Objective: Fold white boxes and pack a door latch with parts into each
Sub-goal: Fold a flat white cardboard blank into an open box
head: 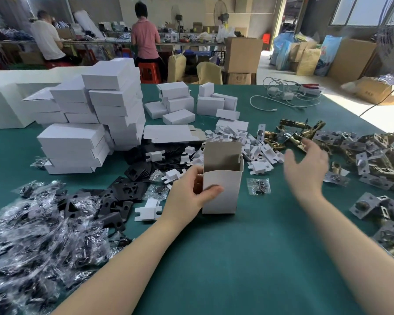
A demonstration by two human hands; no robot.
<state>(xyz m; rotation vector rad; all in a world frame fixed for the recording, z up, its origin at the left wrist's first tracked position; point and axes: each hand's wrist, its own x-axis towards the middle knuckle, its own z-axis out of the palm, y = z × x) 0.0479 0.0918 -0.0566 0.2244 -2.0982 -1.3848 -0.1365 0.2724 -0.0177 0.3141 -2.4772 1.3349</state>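
Gripping upright white box [222,189] with left hand [189,194], right hand [307,169] spread above table [237,258]

Green tabletop [225,258], white charger cables [282,96] at its far right edge, red stool [149,72] beyond, cardboard cartons [242,54] behind.

Bright daylight from the right, motion-blurred right hand [306,169], wide-angle bending at edges.

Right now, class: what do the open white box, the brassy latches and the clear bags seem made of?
Open white box held by the left hand: thin cardboard, matte white outside, grey-brown inside. Brassy latches: apparently metal, shiny gold-toned with silvery plates. Clear bags: thin plastic film, crinkled and glinting.
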